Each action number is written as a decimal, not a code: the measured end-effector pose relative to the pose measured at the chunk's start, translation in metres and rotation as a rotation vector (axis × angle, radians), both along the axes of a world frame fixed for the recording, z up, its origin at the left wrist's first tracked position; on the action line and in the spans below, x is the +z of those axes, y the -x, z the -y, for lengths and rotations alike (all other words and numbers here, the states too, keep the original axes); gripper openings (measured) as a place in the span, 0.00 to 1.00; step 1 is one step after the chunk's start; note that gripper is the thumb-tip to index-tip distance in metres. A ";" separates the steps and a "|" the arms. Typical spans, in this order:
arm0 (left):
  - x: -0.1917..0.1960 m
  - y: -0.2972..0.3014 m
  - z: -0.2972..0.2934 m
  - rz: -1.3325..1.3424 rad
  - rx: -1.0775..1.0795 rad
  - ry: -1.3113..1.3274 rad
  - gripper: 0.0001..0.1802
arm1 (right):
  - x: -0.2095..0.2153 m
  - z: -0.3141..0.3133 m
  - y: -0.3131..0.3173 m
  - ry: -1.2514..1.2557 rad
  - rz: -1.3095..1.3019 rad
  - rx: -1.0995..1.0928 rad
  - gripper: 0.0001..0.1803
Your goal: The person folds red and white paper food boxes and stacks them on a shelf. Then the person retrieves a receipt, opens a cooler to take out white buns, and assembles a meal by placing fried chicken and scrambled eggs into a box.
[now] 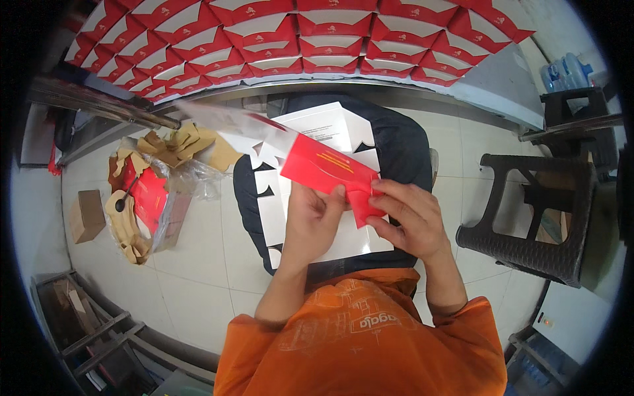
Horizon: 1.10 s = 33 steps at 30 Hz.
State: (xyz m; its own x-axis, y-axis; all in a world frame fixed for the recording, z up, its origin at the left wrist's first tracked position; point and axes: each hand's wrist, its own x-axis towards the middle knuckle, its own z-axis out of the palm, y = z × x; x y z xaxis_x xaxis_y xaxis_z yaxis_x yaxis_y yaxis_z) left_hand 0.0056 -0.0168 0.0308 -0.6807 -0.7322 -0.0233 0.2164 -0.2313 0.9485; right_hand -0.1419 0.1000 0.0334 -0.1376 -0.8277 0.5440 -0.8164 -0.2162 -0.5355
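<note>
Card (325, 166) (bright red) is pinched: left grip (309, 222) at its lower edge, right grip (417, 223) at its right end.

Packing workshop, it seems — red-and-white boxes (333, 25) ranked in rows. Below the boxes: part-folded red card (323, 164) over white sheets (358, 129). Below-left of boxes: torn-open bundle (150, 197) on tiled floor (195, 294). Right of boxes — plastic bottles (569, 70).

- One left hand (312, 221) and one right hand (415, 221) are seen.
- One red card piece (323, 165) is held.
- Over twenty red-and-white packages (333, 28) are stacked.
- One orange shirt (360, 356) is worn.
</note>
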 end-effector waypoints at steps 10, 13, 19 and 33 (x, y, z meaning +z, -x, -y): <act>-0.023 0.004 0.000 0.211 -0.008 0.374 0.23 | -0.006 0.023 -0.004 -0.060 0.022 -0.087 0.16; -0.012 -0.001 0.004 0.330 -0.203 0.670 0.34 | 0.000 0.024 -0.005 -0.311 0.481 -0.174 0.14; 0.029 -0.023 -0.006 0.268 -0.181 0.561 0.19 | -0.018 0.027 -0.017 0.083 0.975 -0.230 0.13; -0.014 -0.068 0.036 0.084 -0.232 0.202 0.08 | 0.013 0.028 -0.017 -0.497 0.563 0.234 0.32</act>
